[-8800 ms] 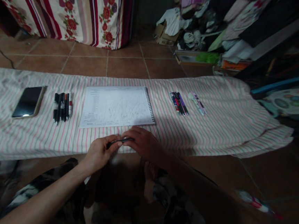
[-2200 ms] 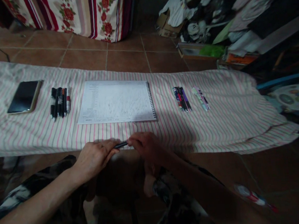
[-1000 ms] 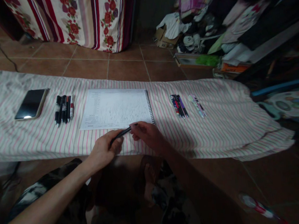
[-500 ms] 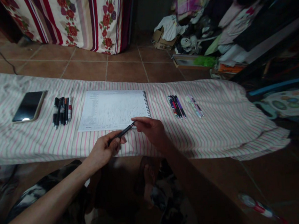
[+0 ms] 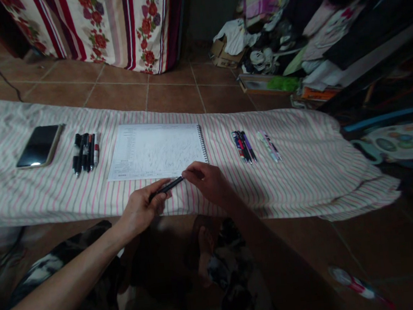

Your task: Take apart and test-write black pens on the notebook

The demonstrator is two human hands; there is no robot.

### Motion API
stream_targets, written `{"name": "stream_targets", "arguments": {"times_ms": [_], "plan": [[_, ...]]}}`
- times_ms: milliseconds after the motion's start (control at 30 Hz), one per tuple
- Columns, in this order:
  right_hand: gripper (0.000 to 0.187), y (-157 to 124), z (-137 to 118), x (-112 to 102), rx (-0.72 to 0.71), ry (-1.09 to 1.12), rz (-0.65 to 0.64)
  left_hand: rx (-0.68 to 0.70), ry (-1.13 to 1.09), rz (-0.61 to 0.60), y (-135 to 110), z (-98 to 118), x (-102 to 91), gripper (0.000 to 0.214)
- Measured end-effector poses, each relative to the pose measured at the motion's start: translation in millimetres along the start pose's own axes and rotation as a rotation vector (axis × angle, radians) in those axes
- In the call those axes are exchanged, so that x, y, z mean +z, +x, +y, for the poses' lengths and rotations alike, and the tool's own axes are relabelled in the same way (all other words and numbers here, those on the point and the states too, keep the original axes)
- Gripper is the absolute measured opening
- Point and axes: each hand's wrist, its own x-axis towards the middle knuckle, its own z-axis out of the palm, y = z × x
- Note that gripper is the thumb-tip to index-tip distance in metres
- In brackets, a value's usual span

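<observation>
My left hand [image 5: 143, 206] is closed around the barrel of a black pen [image 5: 171, 184], which slants up to the right over the near edge of the notebook. At the pen's upper right end, my right hand [image 5: 206, 179] pinches the tip between thumb and fingers. Whether a small part sits in that pinch I cannot make out. The spiral notebook [image 5: 158, 147] lies just beyond both hands, its wire binding on the right and faint marks on the page.
A phone [image 5: 39, 145] and a row of thick dark pens [image 5: 84, 153] lie to the left on the striped cloth [image 5: 311, 160]. Slim pens [image 5: 244, 147] and pale pens [image 5: 269, 145] lie to the right. Beyond the tiled floor stands a heap of clothes [image 5: 289, 27].
My right hand has shifted slightly left and closed in on the pen's tip, covering the part that showed before. My left hand keeps its hold on the pen.
</observation>
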Motion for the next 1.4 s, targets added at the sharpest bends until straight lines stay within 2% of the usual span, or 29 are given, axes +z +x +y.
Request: {"name": "stream_targets", "arguments": {"times_ms": [200, 467, 600, 700, 800, 933, 1000, 1067, 1200, 1400], "plan": [[0.033, 1, -2, 1, -0.075, -0.214, -0.048, 0.101, 0.171, 0.012, -4, -4, -1.5, 0.042], [0.051, 0, -7, 8, 0.028, -0.291, -0.053, 0.180, 0.305, 0.040, -3, -1, -1.6, 0.039], [0.057, 3, -8, 7, 0.086, -0.339, -0.047, 0.159, 0.229, 0.004, -1, 2, 0.9, 0.040], [0.059, 3, -9, 4, 0.135, -0.324, -0.056, 0.072, 0.062, -0.024, 1, 4, 4.5, 0.041], [0.061, 3, -5, 0, 0.148, -0.164, -0.016, -0.029, -0.182, -0.038, 2, 8, 6.9, 0.039], [0.051, 4, 5, -2, 0.189, 0.323, 0.046, -0.076, -0.416, -0.067, 3, 14, 4.5, 0.030], [0.049, 4, 8, -2, 0.234, 0.570, 0.013, -0.092, -0.481, -0.091, 3, 17, 2.9, 0.026], [0.044, 4, 7, -1, 0.257, 0.726, -0.038, -0.122, -0.546, -0.124, 3, 18, 2.6, 0.023], [0.032, 3, 2, 2, 0.256, 0.860, -0.076, -0.174, -0.692, -0.180, 4, 22, 5.8, 0.021], [0.024, 6, 6, 6, 0.261, 0.915, -0.026, -0.195, -0.759, -0.208, 5, 26, 9.5, 0.027]]}}
